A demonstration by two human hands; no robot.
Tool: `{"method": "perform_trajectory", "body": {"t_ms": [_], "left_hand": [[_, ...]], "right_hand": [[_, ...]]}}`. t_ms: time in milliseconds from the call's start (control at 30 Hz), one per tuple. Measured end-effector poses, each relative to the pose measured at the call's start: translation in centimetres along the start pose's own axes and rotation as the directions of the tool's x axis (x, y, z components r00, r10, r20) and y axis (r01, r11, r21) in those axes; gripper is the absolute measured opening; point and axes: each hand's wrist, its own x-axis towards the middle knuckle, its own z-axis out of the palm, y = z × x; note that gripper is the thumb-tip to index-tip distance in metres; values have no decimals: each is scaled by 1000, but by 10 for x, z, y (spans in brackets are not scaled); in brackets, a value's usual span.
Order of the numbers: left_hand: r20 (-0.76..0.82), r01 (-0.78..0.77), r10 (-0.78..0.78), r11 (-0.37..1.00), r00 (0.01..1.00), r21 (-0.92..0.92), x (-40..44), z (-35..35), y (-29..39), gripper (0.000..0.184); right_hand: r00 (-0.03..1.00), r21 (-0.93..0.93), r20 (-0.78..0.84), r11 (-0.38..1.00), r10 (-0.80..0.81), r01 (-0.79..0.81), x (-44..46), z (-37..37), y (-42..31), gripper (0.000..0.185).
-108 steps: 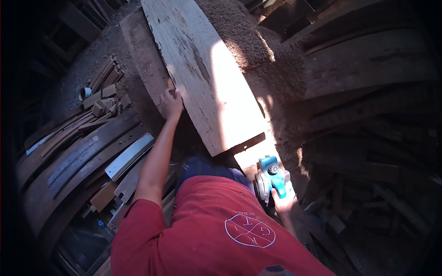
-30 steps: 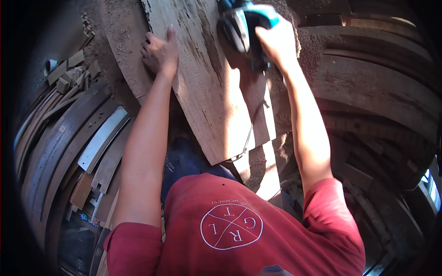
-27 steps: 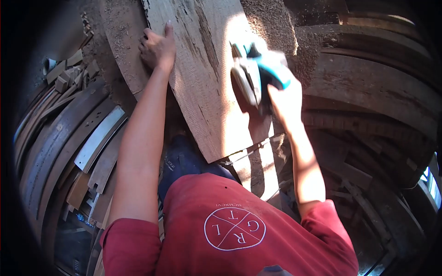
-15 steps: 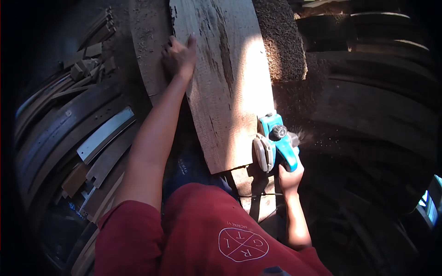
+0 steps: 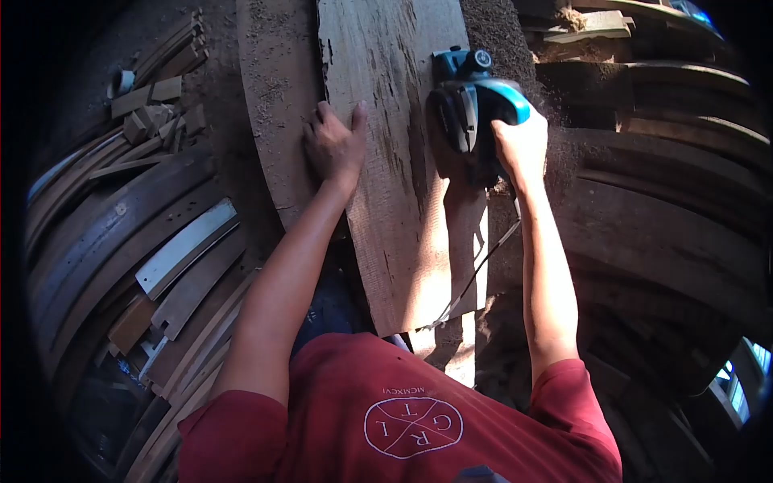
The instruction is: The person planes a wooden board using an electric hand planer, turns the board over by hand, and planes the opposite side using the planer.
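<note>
A wide wooden plank [image 5: 378, 201] with dark, rough streaks runs away from my body. My left hand [image 5: 334, 149] grips its left edge, thumb along the top and fingers curled at the side. On the plank's right side sits a blue electric hand planer [image 5: 471, 101]. My right hand [image 5: 522, 145] is wrapped around the planer's rear handle. A black power cord [image 5: 491, 253] trails from the tool back over the plank toward the near end. The planer's underside is hidden against the wood.
Another board [image 5: 270, 105], sprinkled with shavings, lies left of the plank. Sawdust [image 5: 499, 32] is heaped beyond the planer. Stacked timber [image 5: 189, 245] fills the left, with small wood offcuts [image 5: 149, 121] farther off. More long boards [image 5: 668, 217] lie on the right.
My right hand has moved the planer forward, from near the plank's close end to farther up its right side. My left hand keeps its hold on the left edge.
</note>
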Motion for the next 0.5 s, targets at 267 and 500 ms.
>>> {"method": "perform_trajectory", "body": {"t_ms": [267,500], "left_hand": [[-13,2,-3,998,1000,-56,3,7,-6,79],[-62,15,-24,992,998,-128,7,16,-9,80]], "right_hand": [[990,-193,-26,972,-141,133,146,50,-38,27],[955,-200,31,934,-295,295,79,21,-33,45]]}}
